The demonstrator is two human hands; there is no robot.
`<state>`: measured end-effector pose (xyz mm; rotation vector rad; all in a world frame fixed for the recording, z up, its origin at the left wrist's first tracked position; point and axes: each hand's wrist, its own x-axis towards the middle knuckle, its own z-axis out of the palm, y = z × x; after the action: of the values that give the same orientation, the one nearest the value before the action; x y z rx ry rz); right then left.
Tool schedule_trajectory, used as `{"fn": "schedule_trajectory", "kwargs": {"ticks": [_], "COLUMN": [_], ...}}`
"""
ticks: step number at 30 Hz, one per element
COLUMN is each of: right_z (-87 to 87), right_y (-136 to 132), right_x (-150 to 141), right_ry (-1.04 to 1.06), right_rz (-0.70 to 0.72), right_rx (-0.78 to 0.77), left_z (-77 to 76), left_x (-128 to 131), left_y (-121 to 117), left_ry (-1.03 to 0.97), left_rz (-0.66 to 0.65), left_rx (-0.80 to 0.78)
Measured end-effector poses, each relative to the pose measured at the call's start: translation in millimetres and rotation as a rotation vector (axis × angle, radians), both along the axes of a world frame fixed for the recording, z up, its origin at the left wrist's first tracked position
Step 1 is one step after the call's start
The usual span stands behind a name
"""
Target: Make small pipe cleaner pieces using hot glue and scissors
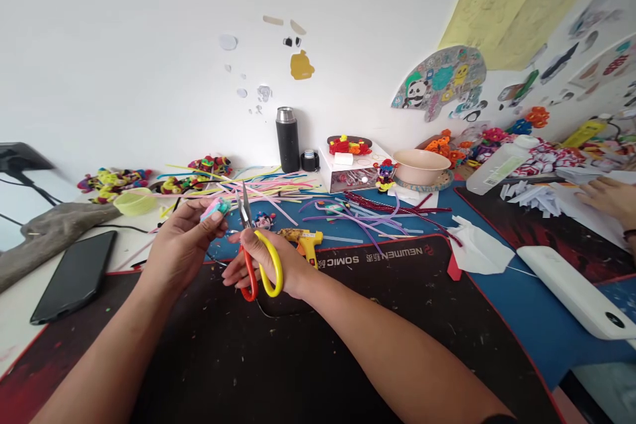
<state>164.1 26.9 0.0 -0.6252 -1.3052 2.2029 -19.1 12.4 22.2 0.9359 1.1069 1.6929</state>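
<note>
My right hand (278, 265) grips a pair of scissors (256, 258) with red and yellow handles, blades pointing up and away. My left hand (183, 238) pinches a small pink and teal pipe-cleaner piece (214, 210) just left of the scissor blades. Both hands hover above a black desk mat (298, 344). A yellow glue gun (303, 238) lies just behind my right hand. Loose pipe cleaners (348, 212) in several colours are scattered on the blue mat beyond.
A black phone (74, 281) lies at the left. A black flask (287, 139), a white box (348, 172), a pink bowl (420, 165) and a plastic bottle (499, 164) stand at the back. A white device (571, 288) lies at the right. Another person's hand (606, 199) rests at far right.
</note>
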Motion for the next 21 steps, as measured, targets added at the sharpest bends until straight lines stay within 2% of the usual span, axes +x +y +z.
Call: {"fn": "schedule_trajectory", "kwargs": {"ticks": [9, 15, 21], "right_z": [0.5, 2.6, -1.5], "right_y": [1.1, 5.9, 8.6], "right_x": [3.2, 3.8, 2.7], "right_ry": [-0.039, 0.001, -0.001], "right_rz": [-0.089, -0.156, -0.171], "right_rx": [0.024, -0.057, -0.098], "left_z": [-1.6, 1.5, 1.6], "left_x": [-1.1, 1.7, 5.4], "left_y": [-3.9, -7.6, -8.8], "left_ry": [0.017, 0.143, 0.231], "left_rz": [-0.055, -0.154, -0.178], "left_rx": [-0.05, -0.077, -0.117]}}
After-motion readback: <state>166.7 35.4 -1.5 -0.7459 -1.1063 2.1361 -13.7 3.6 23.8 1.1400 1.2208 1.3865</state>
